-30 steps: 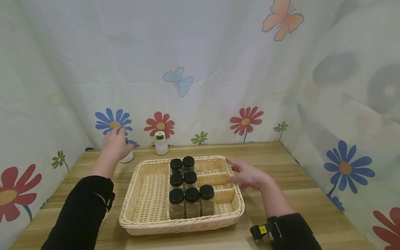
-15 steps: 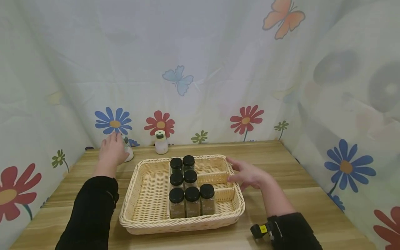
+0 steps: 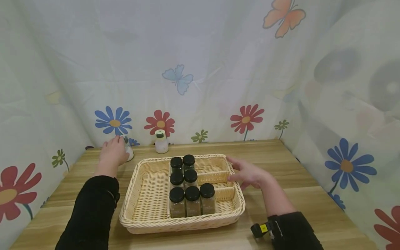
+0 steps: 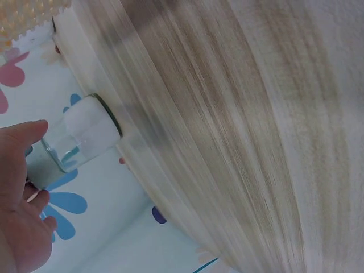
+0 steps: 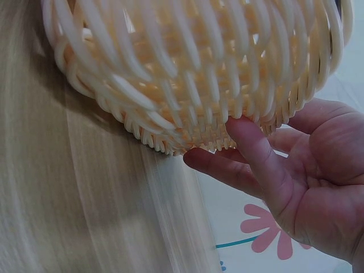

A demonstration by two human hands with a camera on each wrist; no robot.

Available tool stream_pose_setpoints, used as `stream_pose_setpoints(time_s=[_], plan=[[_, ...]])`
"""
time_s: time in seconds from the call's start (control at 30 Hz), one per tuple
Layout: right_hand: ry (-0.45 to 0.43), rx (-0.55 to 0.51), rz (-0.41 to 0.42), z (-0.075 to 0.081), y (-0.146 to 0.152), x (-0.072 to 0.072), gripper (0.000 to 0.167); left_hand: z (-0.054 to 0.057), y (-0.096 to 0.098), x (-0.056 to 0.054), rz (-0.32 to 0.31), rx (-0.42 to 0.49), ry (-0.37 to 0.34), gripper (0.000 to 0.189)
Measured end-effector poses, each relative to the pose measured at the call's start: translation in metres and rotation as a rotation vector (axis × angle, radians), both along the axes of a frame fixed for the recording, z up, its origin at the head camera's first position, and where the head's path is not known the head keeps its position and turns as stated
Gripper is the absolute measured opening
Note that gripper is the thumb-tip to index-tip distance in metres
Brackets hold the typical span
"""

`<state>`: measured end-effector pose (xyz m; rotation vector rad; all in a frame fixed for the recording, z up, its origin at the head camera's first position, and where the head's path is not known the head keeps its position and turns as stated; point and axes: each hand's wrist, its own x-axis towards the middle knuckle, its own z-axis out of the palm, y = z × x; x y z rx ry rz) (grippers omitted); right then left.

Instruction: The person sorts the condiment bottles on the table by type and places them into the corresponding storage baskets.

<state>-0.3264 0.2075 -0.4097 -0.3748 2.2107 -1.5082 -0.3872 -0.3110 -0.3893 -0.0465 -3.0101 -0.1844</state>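
Note:
At the back left of the table, my left hand (image 3: 113, 152) grips the top of a clear glass jar (image 3: 129, 153) with white contents. In the left wrist view, thumb and fingers close around the pale upper part of the jar (image 4: 85, 133), whose base stands on the table. My right hand (image 3: 248, 173) holds the right side of a woven basket (image 3: 181, 227). In the right wrist view, its thumb passes behind the basket rim and its fingertips (image 5: 244, 128) touch the outer wall. Several black-capped spice jars (image 3: 192, 201) stand in the basket's divided part.
A similar jar with white contents (image 3: 161, 144) stands at the table's back edge, right of the held one. Low woven dividers (image 3: 212, 177) split the right part of the basket. A printed curtain (image 3: 212, 104) hangs behind the wooden table (image 3: 259, 149).
My left hand has moved slightly down and left onto the jar, then kept nearly still with its fingers around the top. The right hand and the basket have stayed in place.

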Motion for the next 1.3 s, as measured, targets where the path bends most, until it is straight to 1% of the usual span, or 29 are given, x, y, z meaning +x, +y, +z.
stream_pose_setpoints(time_s=[0.17, 0.33, 0.5, 0.6, 0.73, 0.83, 0.9, 1.07, 1.2, 1.3], plan=[[-0.001, -0.007, 0.012, 0.001, 0.001, 0.000, 0.093, 0.007, 0.004, 0.005, 0.009, -0.021, 0.040, 0.065], [-0.002, -0.005, 0.018, 0.001, 0.001, 0.000, 0.094, 0.008, 0.004, 0.006, 0.030, -0.023, 0.079, 0.057], [-0.010, -0.010, 0.007, -0.001, 0.000, -0.001, 0.094, 0.009, 0.004, 0.008, 0.042, -0.027, 0.109, 0.059], [-0.009, -0.012, 0.004, -0.002, 0.000, -0.001, 0.094, 0.012, 0.005, 0.011, 0.039, -0.044, 0.129, 0.062], [-0.007, -0.001, -0.005, -0.002, 0.000, -0.002, 0.093, 0.017, 0.007, 0.015, 0.034, -0.048, 0.141, 0.059], [-0.006, 0.009, -0.005, -0.001, 0.000, -0.001, 0.093, 0.020, 0.007, 0.017, 0.040, -0.039, 0.134, 0.058], [-0.006, 0.010, -0.003, -0.001, 0.000, -0.001, 0.093, 0.020, 0.007, 0.018, 0.042, -0.028, 0.126, 0.060], [-0.001, 0.009, 0.002, -0.001, 0.001, -0.001, 0.093, 0.017, 0.006, 0.017, 0.057, 0.016, 0.086, 0.077], [-0.002, 0.005, -0.003, -0.001, 0.000, -0.001, 0.093, 0.016, 0.006, 0.017, 0.083, 0.076, 0.041, 0.088], [0.001, 0.005, -0.006, 0.000, 0.000, 0.000, 0.093, 0.017, 0.006, 0.018, 0.107, 0.120, 0.012, 0.084]])
